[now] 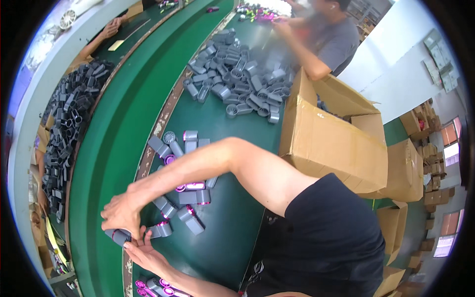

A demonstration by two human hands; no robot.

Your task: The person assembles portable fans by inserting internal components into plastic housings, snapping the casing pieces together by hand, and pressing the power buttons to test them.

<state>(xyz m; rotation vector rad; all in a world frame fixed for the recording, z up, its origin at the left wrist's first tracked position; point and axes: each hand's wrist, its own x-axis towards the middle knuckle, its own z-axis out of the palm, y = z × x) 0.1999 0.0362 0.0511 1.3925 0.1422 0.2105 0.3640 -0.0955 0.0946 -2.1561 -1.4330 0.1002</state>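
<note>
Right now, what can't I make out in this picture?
All in the head view:
Grey part: partly covered by the right hand and left hand.
Grey-and-pink pieces: some partly hidden behind the right forearm.
Open carton: its walls hide most contents.
Pieces at the bottom: some cut off by the lower edge.
Far pink-and-green pieces: too small to tell apart.

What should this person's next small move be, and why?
Probably, bring the left hand's fingers closer around the near end of the grey part to steady it: the right hand has its grip from above, while the left's fingers look spread beside that end.
</note>
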